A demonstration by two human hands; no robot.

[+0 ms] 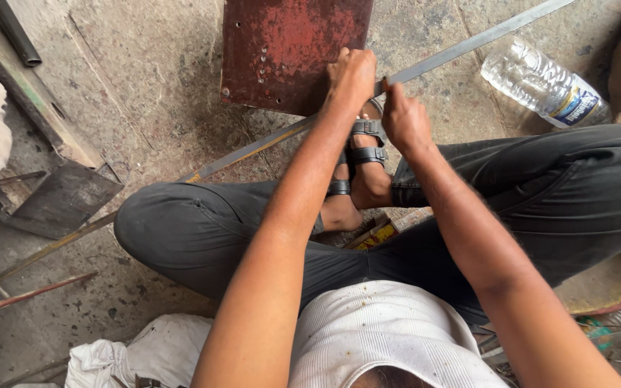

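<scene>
Soft even daylight, sharp focus, faint shadows.

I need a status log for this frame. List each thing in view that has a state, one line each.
Left hand: fisted, gripping the metal strip.
Right hand: pinched shut on the metal strip.
Metal strip: long, lying slantwise across the floor, held down at the foot.
Red metal plate: rusty, flat on the floor.
Plastic bottle: on its side; cap out of view.
Sandal: strapped on the foot.

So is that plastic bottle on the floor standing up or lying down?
Lying down: the plastic bottle rests on its side on the concrete floor, slanting toward the picture's upper left.
</scene>
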